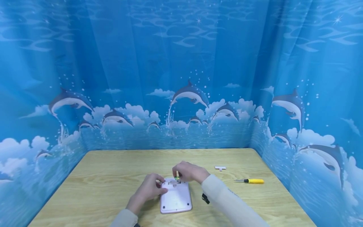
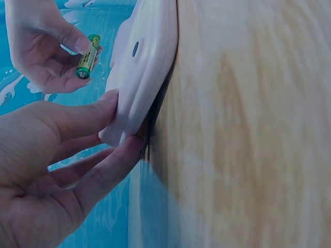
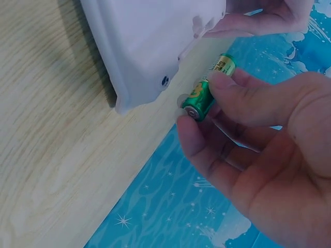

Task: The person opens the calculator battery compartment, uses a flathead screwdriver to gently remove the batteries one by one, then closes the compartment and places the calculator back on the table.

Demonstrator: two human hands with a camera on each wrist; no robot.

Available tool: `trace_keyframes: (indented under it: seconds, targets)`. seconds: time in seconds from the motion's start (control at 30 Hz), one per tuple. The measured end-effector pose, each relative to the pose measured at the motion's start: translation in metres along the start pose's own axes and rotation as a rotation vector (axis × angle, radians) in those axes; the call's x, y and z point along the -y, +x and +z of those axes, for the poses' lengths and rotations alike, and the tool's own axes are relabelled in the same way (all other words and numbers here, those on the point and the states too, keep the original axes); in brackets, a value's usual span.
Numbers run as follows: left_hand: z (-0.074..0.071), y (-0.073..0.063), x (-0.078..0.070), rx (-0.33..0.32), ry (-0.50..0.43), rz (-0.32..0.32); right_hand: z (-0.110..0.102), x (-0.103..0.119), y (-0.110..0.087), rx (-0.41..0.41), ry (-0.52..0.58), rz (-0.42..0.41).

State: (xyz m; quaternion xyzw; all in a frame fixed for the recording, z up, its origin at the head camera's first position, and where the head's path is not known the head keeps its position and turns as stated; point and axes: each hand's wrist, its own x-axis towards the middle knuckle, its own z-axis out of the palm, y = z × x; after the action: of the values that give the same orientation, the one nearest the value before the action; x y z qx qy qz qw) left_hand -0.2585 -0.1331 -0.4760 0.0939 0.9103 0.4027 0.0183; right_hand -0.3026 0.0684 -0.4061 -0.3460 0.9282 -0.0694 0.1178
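Note:
A flat white device (image 1: 176, 200) with rounded corners and dark screw holes lies back side up on the table, its far end showing an open battery recess (image 1: 172, 183). My left hand (image 1: 148, 188) pinches the device's far left edge, thumb on top and fingertips at the underside, as the left wrist view shows. Just above the far right corner, my right hand (image 1: 189, 171) holds a green and gold battery (image 3: 209, 88) between thumb and fingers. The battery is apart from the device in the right wrist view. Whether anything sits in the recess is too small to tell.
A small white cover with a tab (image 1: 220, 168) lies toward the table's back right. Nearer on the right rests a screwdriver (image 1: 255, 181) with a yellow handle, its shaft pointing left. Blue dolphin-print curtains (image 1: 181, 63) surround the wooden table (image 1: 113, 189).

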Motion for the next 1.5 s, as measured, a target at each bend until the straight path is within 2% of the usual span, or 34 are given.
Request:
trace_keyframes:
  seconds: [0.9, 1.17, 1.5]
  targets:
    - [0.000, 0.001, -0.001, -0.008, 0.011, 0.003, 0.002, -0.018, -0.016, -0.009, -0.029, -0.002]
    - [0.001, -0.001, -0.001, -0.007, 0.010, -0.009, 0.004, -0.025, -0.021, 0.013, -0.025, -0.005]
    - [0.000, -0.002, -0.004, -0.009, 0.012, -0.016, 0.005, -0.029, -0.028, -0.015, -0.041, -0.011]
